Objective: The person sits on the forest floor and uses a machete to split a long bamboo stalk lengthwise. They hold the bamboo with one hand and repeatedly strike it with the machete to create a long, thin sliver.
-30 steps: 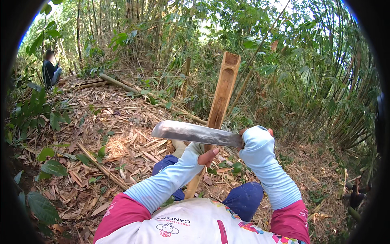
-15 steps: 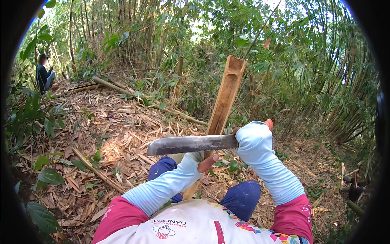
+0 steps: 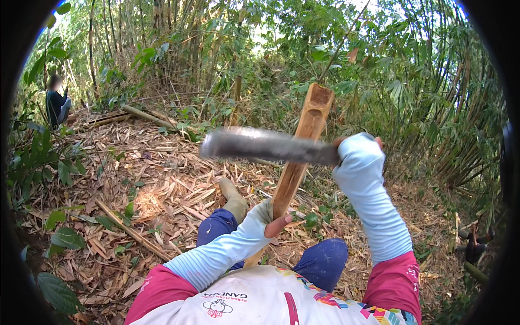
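A split bamboo piece point(image 3: 290, 187), hollow side showing with a node near its top end, slants up and away from my lap. My left hand point(image 3: 274, 223), in a light blue sleeve, is closed round its lower part; the thumb shows and the other fingers are hidden. Higher up, my right hand point(image 3: 358, 151) grips the handle of a machete point(image 3: 265, 146). Its broad grey blade points left, blurred by motion, and passes in front of the bamboo. Whether blade and bamboo touch, I cannot tell.
Dry leaves and bamboo chips point(image 3: 162, 179) cover the ground. A thin bamboo strip point(image 3: 132, 230) lies at left, and a bamboo pole point(image 3: 146, 115) farther back. My blue-trousered knees point(image 3: 324, 265) flank the work. Another person point(image 3: 56, 103) sits far left. Bamboo clumps point(image 3: 449, 108) stand behind.
My right hand has lifted the machete up and slightly right along the bamboo. The bamboo's top end has shifted a little right and down. My left hand keeps its hold.
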A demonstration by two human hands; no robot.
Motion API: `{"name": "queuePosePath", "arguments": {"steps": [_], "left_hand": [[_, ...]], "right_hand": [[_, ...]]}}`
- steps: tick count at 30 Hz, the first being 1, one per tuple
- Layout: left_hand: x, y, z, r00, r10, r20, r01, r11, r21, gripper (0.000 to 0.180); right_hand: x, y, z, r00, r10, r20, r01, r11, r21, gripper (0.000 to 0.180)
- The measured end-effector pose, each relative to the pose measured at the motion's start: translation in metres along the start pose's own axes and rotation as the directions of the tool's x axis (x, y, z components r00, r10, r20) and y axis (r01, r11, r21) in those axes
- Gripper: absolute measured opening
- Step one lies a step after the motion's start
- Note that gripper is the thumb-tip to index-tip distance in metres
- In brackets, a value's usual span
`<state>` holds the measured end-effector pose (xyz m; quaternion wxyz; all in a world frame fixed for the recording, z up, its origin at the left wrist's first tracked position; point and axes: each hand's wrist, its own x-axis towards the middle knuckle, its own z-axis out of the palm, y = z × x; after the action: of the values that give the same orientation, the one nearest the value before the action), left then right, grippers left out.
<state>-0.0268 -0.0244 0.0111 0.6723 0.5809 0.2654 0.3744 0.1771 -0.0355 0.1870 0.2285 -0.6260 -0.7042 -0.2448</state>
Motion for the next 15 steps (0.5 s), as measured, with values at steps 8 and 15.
{"name": "queuePosePath", "arguments": {"steps": [8, 15], "left_hand": [[-0.003, 0.006, 0.007, 0.999, -0.033, 0.02, 0.032, 0.999, 0.024, 0.035], [0.001, 0.009, 0.011, 0.992, 0.125, -0.012, -0.125, 0.992, 0.018, 0.023]], "right_hand": [[-0.011, 0.002, 0.0, 0.994, 0.027, 0.102, -0.02, 0.998, -0.066, 0.007], [-0.042, -0.018, 0.012, 0.941, -0.09, 0.326, 0.154, 0.972, -0.177, 0.007]]}}
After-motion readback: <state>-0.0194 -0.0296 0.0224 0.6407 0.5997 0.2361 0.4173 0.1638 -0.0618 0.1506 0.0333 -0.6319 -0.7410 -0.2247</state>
